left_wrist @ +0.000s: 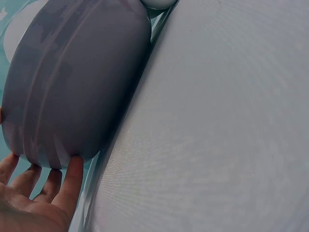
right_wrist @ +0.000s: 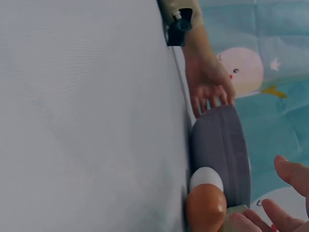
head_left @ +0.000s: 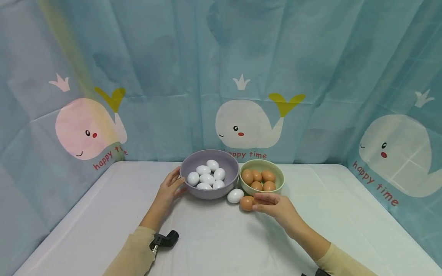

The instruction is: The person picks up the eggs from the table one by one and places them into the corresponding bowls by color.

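Note:
In the head view, my left hand (head_left: 169, 186) rests at the left side of a purple bowl (head_left: 228, 184) holding several white eggs (head_left: 207, 179). The left wrist view shows its fingertips against the bowl's outer wall (left_wrist: 82, 82). My right hand (head_left: 276, 209) is beside a brown egg (head_left: 246, 203) on the table, thumb and fingers extended at its right side. A loose white egg (head_left: 235, 196) lies just left of that brown egg, in front of the bowls. Behind my right fingers stands a green bowl (head_left: 280, 177) with several brown eggs (head_left: 268, 176).
A white cloth (head_left: 207, 237) covers the table. Behind it hangs a blue curtain (head_left: 165, 122) printed with whales, which also runs along both sides. The two bowls stand side by side near the table's back edge. A black wrist camera (head_left: 165, 239) sits on my left sleeve.

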`<state>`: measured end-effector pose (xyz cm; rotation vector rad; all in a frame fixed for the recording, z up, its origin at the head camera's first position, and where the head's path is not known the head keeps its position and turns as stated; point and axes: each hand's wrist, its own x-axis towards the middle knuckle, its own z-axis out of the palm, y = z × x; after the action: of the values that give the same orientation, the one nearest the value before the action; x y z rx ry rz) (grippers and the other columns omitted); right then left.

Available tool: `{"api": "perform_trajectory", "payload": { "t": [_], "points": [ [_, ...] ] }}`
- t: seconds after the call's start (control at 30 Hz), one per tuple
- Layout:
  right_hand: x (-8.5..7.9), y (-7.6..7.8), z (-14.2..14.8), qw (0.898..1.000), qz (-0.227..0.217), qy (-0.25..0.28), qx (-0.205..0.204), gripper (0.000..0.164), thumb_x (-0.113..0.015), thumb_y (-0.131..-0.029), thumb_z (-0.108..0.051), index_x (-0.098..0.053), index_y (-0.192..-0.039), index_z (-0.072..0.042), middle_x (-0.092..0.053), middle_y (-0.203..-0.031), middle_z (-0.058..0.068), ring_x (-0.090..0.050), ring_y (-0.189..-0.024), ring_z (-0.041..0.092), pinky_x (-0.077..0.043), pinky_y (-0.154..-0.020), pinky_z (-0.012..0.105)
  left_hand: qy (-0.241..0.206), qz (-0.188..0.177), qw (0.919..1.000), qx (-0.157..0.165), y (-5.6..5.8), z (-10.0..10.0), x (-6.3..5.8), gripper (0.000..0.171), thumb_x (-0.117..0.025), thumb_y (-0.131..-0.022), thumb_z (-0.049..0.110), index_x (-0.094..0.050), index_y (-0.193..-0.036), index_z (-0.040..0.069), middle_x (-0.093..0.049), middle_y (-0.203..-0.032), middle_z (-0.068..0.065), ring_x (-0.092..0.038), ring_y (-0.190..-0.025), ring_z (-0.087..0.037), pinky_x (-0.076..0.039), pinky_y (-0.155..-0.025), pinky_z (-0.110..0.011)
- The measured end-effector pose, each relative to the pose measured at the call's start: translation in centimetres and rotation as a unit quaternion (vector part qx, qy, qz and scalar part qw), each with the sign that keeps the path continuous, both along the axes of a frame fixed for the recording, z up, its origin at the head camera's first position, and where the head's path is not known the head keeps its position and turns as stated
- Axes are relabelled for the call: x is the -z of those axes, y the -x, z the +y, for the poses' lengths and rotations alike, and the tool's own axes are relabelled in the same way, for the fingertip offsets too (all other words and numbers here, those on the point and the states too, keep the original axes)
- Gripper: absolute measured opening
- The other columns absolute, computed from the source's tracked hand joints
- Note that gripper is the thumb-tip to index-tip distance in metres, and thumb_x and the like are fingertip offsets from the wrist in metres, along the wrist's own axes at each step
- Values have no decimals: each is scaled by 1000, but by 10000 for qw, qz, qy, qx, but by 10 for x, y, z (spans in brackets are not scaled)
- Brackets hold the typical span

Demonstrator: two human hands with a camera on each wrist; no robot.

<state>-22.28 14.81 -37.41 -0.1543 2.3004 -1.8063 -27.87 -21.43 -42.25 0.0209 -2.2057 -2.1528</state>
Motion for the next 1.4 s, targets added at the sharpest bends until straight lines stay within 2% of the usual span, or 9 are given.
{"api": "perform_trajectory", "payload": {
  "t": [0.17,0.53,0.9,1.13,1.4],
  "points": [
    [6,-3,1,9997,-142,-70,205,51,-78,-86,-21,-62,-131,-1,-67,-131,13,-62,-126,27,-50,-109,41,-1,42,10000,-14,0,0,-1,62,-51,-104,21,-22,-159,14,-19,-167,-7,-26,-153,-27,-45,-112,-43],
    [15,-6,1,9983,-147,-437,362,58,-80,-84,-20,-60,-131,6,-66,-129,19,-63,-123,30,-53,-105,42,-17,28,10000,-7,0,1,-2,62,-51,-105,21,-22,-159,13,-18,-167,-9,-25,-153,-29,-46,-111,-44],
    [23,0,-4,9958,-114,-769,492,60,-84,-80,-20,-61,-129,7,-67,-128,20,-65,-119,31,-55,-101,40,-80,-82,9999,-17,-1,1,-3,62,-51,-105,21,-22,-159,15,-19,-167,-6,-25,-153,-26,-43,-114,-45],
    [26,3,-8,9953,-114,-836,471,60,-84,-80,-21,-62,-129,7,-67,-128,20,-63,-122,32,-51,-106,46,-68,-71,10000,-15,-1,1,-4,62,-50,-105,21,-22,-159,15,-18,-167,-6,-24,-153,-26,-44,-114,-45],
    [29,5,-17,9979,-31,-477,435,58,-83,-79,-16,-61,-127,9,-69,-123,20,-67,-117,30,-55,-101,41,-80,-75,9999,-2,-3,1,-5,62,-51,-105,22,-21,-159,15,-17,-168,-6,-23,-154,-26,-42,-115,-46]
  ]
}}
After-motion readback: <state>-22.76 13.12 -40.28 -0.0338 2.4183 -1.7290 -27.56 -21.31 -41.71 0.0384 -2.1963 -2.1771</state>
